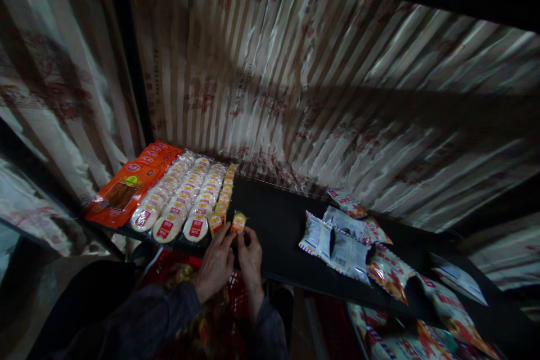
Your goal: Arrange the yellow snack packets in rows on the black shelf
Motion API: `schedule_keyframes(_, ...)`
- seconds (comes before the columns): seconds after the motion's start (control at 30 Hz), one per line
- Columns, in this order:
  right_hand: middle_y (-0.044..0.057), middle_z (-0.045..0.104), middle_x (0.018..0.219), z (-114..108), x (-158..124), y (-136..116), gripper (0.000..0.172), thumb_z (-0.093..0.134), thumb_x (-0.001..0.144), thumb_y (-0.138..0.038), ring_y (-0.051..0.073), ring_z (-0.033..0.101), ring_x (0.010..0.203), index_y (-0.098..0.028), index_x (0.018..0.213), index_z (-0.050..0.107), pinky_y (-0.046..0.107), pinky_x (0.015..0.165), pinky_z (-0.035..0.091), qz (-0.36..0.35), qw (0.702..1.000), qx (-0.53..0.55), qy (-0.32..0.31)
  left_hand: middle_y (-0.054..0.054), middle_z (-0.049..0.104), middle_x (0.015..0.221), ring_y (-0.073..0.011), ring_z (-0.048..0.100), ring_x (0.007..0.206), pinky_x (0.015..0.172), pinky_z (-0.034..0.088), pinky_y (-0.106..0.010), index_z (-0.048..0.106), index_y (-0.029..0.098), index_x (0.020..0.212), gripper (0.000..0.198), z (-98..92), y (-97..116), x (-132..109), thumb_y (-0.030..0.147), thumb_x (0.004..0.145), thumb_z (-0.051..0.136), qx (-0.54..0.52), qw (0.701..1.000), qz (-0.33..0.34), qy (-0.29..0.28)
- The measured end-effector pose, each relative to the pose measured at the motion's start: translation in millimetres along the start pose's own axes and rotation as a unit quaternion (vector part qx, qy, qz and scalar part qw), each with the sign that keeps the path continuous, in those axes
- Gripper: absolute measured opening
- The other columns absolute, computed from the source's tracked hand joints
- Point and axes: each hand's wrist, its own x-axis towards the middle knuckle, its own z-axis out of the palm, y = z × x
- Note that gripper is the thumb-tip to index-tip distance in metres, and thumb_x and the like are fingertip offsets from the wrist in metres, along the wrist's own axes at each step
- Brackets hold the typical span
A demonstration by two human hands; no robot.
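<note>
My right hand (251, 257) pinches a small yellow snack packet (238, 221) at the front edge of the dark shelf (270, 208). Beside it my left hand (216, 265) reaches over the edge, its fingers stretched out and their tips close to the packet. Just left of the fingertips runs a row of similar yellow packets (223, 198). Round white rice crackers in clear wrap (196, 227) stand in overlapping rows beside them. Orange snack bags (130, 183) lie stacked at the far left of the shelf.
Below the shelf edge is a red basket (238, 292) holding yellowish packets. Several white and red snack bags (348, 253) lie scattered on the right of the shelf, with more bags (400, 343) in a container below. Printed curtain-like sheeting (270, 95) hangs behind; a dark post (129, 50) stands left.
</note>
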Motion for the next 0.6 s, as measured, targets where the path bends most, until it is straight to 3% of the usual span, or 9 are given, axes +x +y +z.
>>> schedule_keyframes(0.17,0.013,0.078,0.103,5,5,-1,0.047,0.054,0.079,-0.054,0.028,0.072,0.094,-0.017,0.102,0.072,0.037,0.087,0.053,-0.010,1.000,0.003,0.006,-0.016,0.046,0.159,-0.0239,0.040,0.150,0.127,0.032,-0.046,0.057,0.010,0.143,0.064,4.9,-8,3,0.002,0.082,0.040,-0.026,1.000,0.006,0.005)
schedule_keyframes(0.4,0.014,0.078,0.102,3,26,8,0.052,0.053,0.080,-0.059,0.029,0.073,0.094,-0.016,0.102,0.072,0.038,0.088,0.053,-0.003,1.000,-0.001,0.015,-0.020,0.048,0.156,-0.0244,0.042,0.149,0.127,0.031,-0.043,0.051,0.004,0.145,0.065,9.3,10,35,0.003,0.081,0.042,-0.005,0.998,-0.059,-0.021)
schedule_keyframes(0.6,0.011,0.079,0.094,3,59,12,0.051,0.058,0.079,-0.060,0.026,0.073,0.084,-0.017,0.100,0.074,0.035,0.081,0.054,-0.007,1.000,-0.004,0.025,-0.017,0.057,0.149,-0.0224,0.051,0.142,0.124,0.036,-0.039,0.058,0.010,0.136,0.058,8.3,25,70,0.003,0.080,0.044,-0.015,0.993,-0.114,-0.036)
